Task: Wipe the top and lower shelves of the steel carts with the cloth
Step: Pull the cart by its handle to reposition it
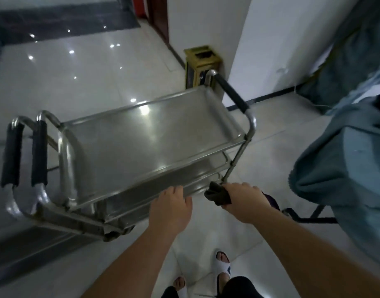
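My left hand [170, 208] rests on the near rim of the cart's [141, 147] top shelf [146, 138], fingers [174, 190] curled over the edge so it grips the rim. My right hand [245, 201] is just beside it, near the cart's front right post, its fingers closed around a dark cloth [217, 194] that bunches out toward the left from my fist. The cloth hangs at the shelf's near right corner; I cannot tell whether it touches the steel.

The top shelf is bare and shiny, with light spots reflected on it. The lower shelf [163, 188] shows beneath it, partly hidden by the top one. A black-padded handle [232, 92] stands at the cart's right end, and two more padded handles [25, 155] stand side by side at the left end, where a second cart seems nested against the first.

The cart stands on a pale tiled floor [88, 72]. A yellow bin [201, 65] sits against the white wall beyond it. Blue-grey fabric [346, 158] hangs at my right. My feet in white sandals [223, 266] show at the bottom.
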{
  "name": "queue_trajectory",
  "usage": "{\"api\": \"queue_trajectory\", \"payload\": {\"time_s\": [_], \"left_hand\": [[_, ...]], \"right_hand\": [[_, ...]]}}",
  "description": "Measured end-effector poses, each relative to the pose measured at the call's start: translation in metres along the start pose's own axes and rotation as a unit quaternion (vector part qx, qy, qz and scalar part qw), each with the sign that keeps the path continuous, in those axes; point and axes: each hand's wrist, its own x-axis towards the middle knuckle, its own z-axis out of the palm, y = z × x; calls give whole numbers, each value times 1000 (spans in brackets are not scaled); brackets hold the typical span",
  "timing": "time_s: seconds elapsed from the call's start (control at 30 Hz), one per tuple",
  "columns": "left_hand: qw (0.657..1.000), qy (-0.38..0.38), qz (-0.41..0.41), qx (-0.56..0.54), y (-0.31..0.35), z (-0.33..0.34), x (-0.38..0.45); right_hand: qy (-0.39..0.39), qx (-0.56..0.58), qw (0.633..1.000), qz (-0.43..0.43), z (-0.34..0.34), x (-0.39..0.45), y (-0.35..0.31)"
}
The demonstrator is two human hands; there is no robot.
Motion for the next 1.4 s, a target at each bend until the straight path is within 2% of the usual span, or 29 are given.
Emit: {"api": "queue_trajectory", "payload": {"time_s": [0.1, 0.27, 0.4, 0.63, 0.77, 1.03, 1.2, 1.4], "left_hand": [[998, 4, 54, 22, 40, -11, 17], [993, -2, 114, 43, 131, -23, 53], [987, 2, 153, 39, 225, -19, 88], [968, 7, 227, 102, 399, -15, 143], [962, -6, 247, 114, 470, -6, 170], [963, -40, 247, 99, 537, -6, 255], [964, -55, 238, 102, 556, -15, 358], [966, -55, 237, 92, 576, -51, 476]], "right_hand": [[28, 69, 996, 43, -35, -19, 45], [92, 75, 985, 123, -79, -41, 144], [107, 107, 972, 178, -90, -46, 229], [79, 154, 955, 240, -86, -67, 384], [70, 154, 951, 257, -97, -64, 455], [37, 160, 956, 242, -128, 22, 523], [48, 137, 961, 235, -158, 107, 559], [35, 106, 962, 251, -226, 196, 597]]}}
